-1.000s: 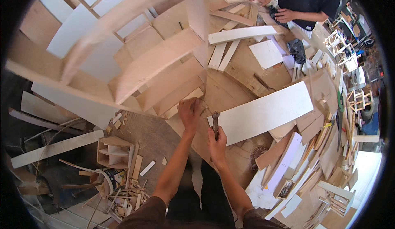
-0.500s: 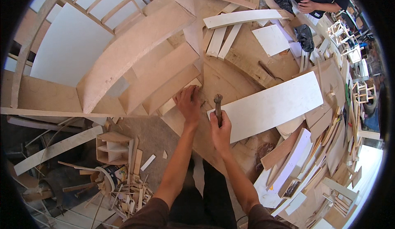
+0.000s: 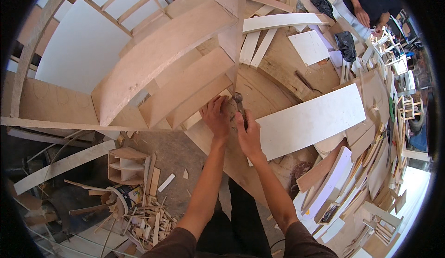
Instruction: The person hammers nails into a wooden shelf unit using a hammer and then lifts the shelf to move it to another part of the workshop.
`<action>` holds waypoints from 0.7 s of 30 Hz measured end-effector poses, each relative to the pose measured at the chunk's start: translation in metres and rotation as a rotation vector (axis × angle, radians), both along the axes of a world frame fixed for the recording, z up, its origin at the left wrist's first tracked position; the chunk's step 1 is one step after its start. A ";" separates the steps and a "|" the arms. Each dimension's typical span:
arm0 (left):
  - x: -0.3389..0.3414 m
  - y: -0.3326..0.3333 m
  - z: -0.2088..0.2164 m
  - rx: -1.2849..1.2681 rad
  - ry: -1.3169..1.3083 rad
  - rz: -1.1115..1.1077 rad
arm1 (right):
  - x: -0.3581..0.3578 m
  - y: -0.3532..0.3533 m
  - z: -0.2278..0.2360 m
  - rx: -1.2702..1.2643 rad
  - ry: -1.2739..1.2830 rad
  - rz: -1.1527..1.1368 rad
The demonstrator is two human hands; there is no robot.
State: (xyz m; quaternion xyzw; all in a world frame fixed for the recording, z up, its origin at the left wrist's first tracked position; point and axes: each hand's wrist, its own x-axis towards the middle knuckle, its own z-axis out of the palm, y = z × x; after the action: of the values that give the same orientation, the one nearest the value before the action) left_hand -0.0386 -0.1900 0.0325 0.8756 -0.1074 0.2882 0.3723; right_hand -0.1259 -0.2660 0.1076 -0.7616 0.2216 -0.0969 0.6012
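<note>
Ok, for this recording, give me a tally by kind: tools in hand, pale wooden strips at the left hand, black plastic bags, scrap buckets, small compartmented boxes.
Hand tool in the right hand: 1
Pale wooden strip at the left hand: 1
Black plastic bags: 2
Scrap bucket: 1
Small compartmented box: 1
Total: 6

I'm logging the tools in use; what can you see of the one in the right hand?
The tool has a rounded, dark, metal-looking head and a narrow shaft running into the right hand, which hides its near end. It points away from the person, close to the wooden frame; whether they touch is unclear.
</note>
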 end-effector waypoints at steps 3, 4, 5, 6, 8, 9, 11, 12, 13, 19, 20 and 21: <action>0.001 0.001 0.000 -0.013 -0.011 0.002 | 0.002 0.000 -0.003 -0.066 0.016 0.009; 0.001 0.002 -0.001 -0.003 -0.008 0.004 | 0.003 0.001 -0.003 -0.042 0.010 0.010; 0.001 0.003 -0.002 0.006 -0.005 0.006 | 0.004 0.001 -0.003 -0.019 0.004 0.011; 0.001 0.003 -0.002 0.008 -0.011 0.009 | 0.003 0.001 -0.003 0.003 0.000 0.012; 0.001 0.003 -0.002 0.013 -0.025 0.014 | 0.002 0.003 -0.003 -0.024 -0.037 -0.019; 0.001 0.002 -0.002 0.019 -0.017 0.009 | 0.003 0.003 -0.005 -0.038 -0.057 -0.037; -0.002 0.001 -0.001 0.033 -0.003 0.000 | 0.001 0.004 -0.012 0.018 -0.136 -0.073; -0.003 0.001 0.000 0.023 -0.008 -0.005 | -0.001 0.006 -0.011 0.050 -0.170 -0.090; -0.002 0.000 0.002 0.012 -0.013 -0.010 | 0.000 0.006 -0.010 0.012 -0.135 -0.063; -0.002 0.000 0.003 0.039 -0.022 0.001 | 0.001 0.007 -0.012 -0.096 -0.198 -0.038; -0.001 -0.002 0.003 0.033 -0.026 0.006 | 0.006 0.005 -0.012 -0.091 -0.190 -0.024; -0.002 -0.001 0.003 0.024 -0.008 0.002 | 0.008 0.004 -0.009 -0.086 -0.178 -0.011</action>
State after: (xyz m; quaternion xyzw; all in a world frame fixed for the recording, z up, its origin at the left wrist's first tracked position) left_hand -0.0406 -0.1913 0.0358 0.8789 -0.1116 0.2909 0.3611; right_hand -0.1183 -0.2621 0.0983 -0.7740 0.1670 -0.1767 0.5847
